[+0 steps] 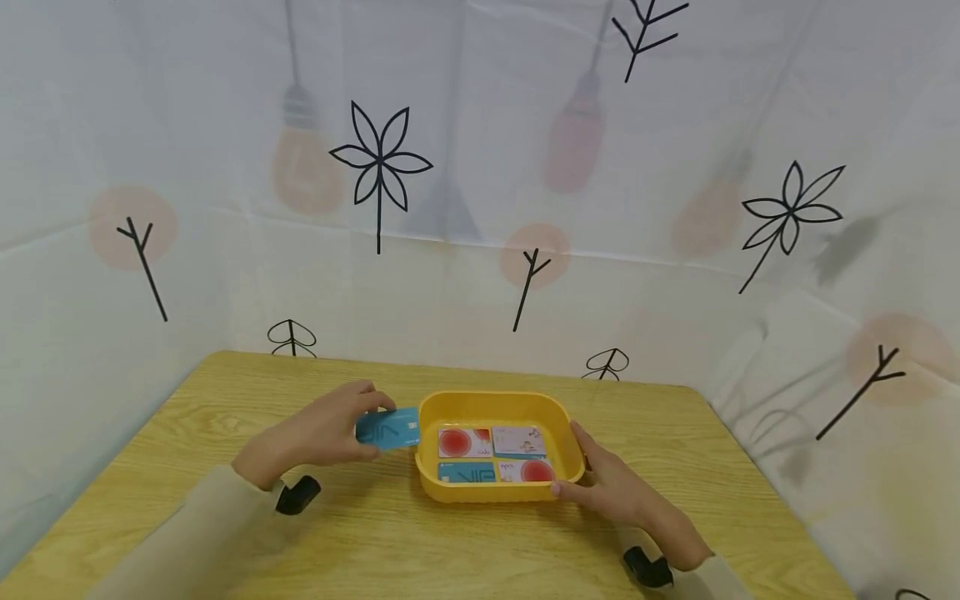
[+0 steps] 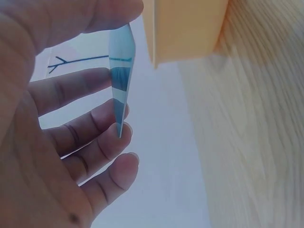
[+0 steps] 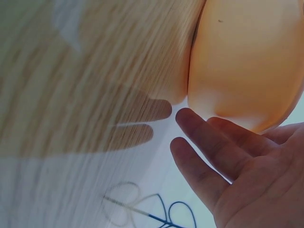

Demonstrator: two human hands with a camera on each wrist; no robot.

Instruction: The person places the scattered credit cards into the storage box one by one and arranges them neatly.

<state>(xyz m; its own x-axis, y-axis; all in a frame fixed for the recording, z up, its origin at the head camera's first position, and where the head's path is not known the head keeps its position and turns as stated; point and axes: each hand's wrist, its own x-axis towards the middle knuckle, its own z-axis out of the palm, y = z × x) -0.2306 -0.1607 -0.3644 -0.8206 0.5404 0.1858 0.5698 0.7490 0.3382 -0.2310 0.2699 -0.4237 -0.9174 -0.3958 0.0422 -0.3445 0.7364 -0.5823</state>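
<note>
My left hand (image 1: 333, 425) pinches a blue plastic card (image 1: 392, 427) between thumb and fingers, just outside the left rim of a yellow tray (image 1: 487, 493). In the left wrist view the card (image 2: 121, 52) appears nearly edge-on. Inside the tray lie a white card with a red circle (image 1: 456, 443), a pale card with a small flower print (image 1: 517, 442) overlapping a blue one, another blue card (image 1: 467, 472) and a second red-circle card (image 1: 527, 472). My right hand (image 1: 618, 483) touches the tray's right front corner, its fingers fairly straight along the outer wall (image 3: 242, 61).
The tray stands on a light wood-grain table (image 1: 360, 533). White fabric (image 1: 465, 308) printed with plants and light bulbs surrounds the table at the back and sides. Black wrist cameras (image 1: 298, 495) are worn on both wrists.
</note>
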